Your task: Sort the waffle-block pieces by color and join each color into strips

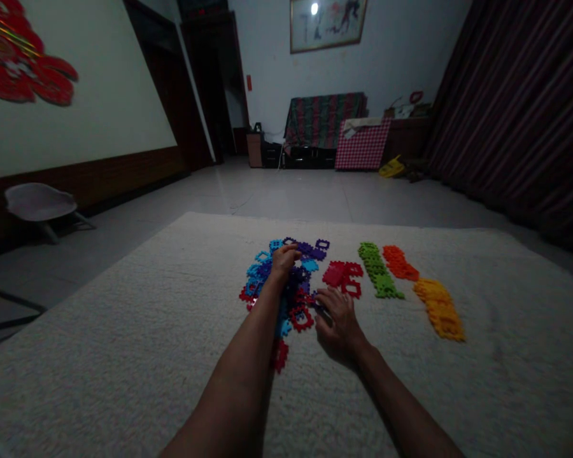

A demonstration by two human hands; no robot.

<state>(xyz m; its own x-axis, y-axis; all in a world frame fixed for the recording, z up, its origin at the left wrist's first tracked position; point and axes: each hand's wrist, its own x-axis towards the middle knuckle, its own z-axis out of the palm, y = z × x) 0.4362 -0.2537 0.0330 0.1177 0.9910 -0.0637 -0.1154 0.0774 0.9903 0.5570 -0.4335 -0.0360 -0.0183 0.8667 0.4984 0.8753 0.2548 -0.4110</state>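
Observation:
My left hand (285,259) reaches over a mixed heap of toothed plastic building tiles, blue (254,273), purple (310,252) and red (301,318). Its fingers are curled together by the purple tiles at the heap's far side; what they hold, if anything, is hidden. At the heap's near right edge, my right hand (337,315) has thumb and fingers closed around a dark purple tile (316,298), mostly covered by the fingers. Just beyond that hand lies a group of red tiles (337,273).
To the right lie rows of green tiles (378,270), orange tiles (400,262) and yellow tiles (440,310). Everything rests on a pale fleecy mat (172,331). A low chair (41,202) stands left on the tiled floor; a covered cabinet (325,121) stands by the far wall.

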